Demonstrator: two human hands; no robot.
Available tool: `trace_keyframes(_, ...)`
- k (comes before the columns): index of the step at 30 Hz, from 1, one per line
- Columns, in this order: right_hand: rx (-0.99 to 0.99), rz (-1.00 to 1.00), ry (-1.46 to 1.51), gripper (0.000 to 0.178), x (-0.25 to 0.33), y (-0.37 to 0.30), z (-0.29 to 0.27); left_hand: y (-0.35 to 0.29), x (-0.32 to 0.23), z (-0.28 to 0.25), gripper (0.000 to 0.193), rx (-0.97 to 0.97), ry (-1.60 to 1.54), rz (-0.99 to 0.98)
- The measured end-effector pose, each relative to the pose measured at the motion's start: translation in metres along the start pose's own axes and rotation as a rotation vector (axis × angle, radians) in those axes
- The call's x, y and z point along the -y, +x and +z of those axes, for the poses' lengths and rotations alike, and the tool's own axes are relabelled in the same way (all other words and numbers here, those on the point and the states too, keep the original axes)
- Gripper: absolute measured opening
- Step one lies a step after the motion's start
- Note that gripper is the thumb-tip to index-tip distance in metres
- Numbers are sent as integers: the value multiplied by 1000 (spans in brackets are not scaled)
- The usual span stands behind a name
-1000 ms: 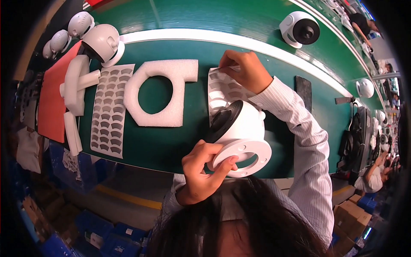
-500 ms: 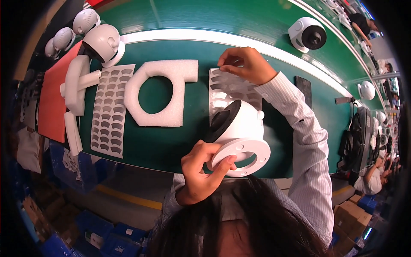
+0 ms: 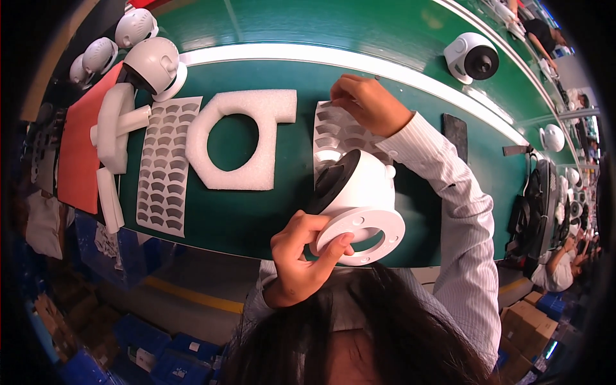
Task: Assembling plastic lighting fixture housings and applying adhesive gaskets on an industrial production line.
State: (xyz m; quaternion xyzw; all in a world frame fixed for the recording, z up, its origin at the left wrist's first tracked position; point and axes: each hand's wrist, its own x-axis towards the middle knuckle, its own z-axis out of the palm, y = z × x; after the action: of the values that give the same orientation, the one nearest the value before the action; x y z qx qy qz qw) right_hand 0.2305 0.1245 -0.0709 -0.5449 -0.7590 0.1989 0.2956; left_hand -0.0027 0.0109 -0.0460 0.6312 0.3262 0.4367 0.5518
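My left hand [image 3: 300, 256] is closed on the flat ring base of a white dome security camera [image 3: 369, 186], thumb over the ring's hole. The camera is tilted, its black lens face turned to the left and its base toward me. Behind it lies a sheet of grey curved stickers [image 3: 346, 125], partly covered by the camera and my right arm. Over the sheet's upper part, my right hand [image 3: 372, 106] is closed with the fingertips curled together at the stickers. What those fingertips hold, if anything, is hidden.
A white foam cutout [image 3: 273, 154] lies mid-table beside a second sticker sheet [image 3: 163, 167]. Another camera [image 3: 154, 67] and foam pieces [image 3: 115, 128] stand at the left by an orange board [image 3: 80, 151]. Beyond the white rail, a camera [image 3: 471, 58] sits on the green belt.
My right hand's fingers have curled in more over the sticker sheet, and the hand has shifted slightly. The cameras on the green belt have moved right. My left hand stays put.
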Motion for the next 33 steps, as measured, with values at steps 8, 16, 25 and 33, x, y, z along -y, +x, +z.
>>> trace_keyframes(8, -141, -13, 164, 9, 6, -3, -5, 2, -1, 1, 12, -5, -15, 0)
trace_keyframes(16, -233, -235, -171, 7, -5, -12, 12, 1, -4, 3, 12, -11, -39, -34)
trace_keyframes(25, -89, -132, -116, 16, -9, -7, 16, -1, -3, 3, 12, -4, -33, -45)
trace_keyframes(33, 143, -1, 29, 16, -3, 7, -10, 0, -5, 2, 12, -5, -37, -47)
